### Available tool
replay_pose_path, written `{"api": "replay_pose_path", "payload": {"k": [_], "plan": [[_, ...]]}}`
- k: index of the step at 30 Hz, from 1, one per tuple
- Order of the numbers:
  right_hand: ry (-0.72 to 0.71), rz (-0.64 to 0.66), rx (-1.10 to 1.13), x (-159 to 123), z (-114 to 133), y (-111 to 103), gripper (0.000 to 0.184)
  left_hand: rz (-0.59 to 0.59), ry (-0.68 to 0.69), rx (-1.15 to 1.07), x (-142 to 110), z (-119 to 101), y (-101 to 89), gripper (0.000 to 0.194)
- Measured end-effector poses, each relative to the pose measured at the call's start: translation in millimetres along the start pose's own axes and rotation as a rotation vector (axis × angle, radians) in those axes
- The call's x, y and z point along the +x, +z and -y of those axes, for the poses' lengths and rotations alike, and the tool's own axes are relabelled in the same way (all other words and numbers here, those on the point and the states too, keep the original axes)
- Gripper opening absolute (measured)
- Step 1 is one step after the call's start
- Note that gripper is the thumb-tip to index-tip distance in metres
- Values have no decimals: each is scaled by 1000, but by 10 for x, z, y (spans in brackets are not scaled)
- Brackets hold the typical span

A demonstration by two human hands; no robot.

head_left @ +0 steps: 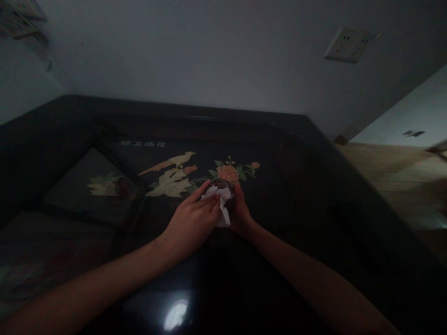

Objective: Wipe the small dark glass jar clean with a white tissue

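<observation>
Near the middle of the dark glossy tabletop my two hands come together around a small round cup-like thing with a shiny, see-through-looking rim. Fingers of my right hand wrap its right side. A white tissue lies over its mouth, with one end hanging down toward me. My left hand presses the tissue there, its fingertips closed on the paper and its thumb or forefinger along the rim. The lower part of the round thing is hidden by my hands, and the dim light blurs its exact kind.
An inlaid picture of a bird and a flower decorates the tabletop. A pale wall borders its far edge, with power sockets at upper right and more at upper left. Wooden flooring shows at right.
</observation>
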State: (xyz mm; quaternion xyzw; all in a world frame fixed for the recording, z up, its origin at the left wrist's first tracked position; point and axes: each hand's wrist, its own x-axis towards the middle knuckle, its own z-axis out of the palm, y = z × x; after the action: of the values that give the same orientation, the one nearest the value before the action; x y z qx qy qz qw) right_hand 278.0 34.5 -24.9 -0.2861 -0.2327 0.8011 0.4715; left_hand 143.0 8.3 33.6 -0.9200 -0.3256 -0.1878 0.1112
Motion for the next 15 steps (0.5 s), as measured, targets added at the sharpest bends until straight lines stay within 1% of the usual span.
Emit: {"api": "replay_pose_path", "payload": {"k": [3,5,8,11,15], "plan": [[-19,-3,-6,7,-5,-14,57,-26,49,-111,10,47,28,28],[-19,-7,-8,13,-21,-29,60,-27,58,-148,20,63,50,26],[-23,-9,-4,10,-49,-46,62,-13,20,-104,26,45,50,26],[-14,-1,-5,-5,-64,-42,59,3,-28,-34,11,-4,10,29],[-5,3,-14,-15,-62,-18,56,6,-16,19,-33,-36,-43,29]]}}
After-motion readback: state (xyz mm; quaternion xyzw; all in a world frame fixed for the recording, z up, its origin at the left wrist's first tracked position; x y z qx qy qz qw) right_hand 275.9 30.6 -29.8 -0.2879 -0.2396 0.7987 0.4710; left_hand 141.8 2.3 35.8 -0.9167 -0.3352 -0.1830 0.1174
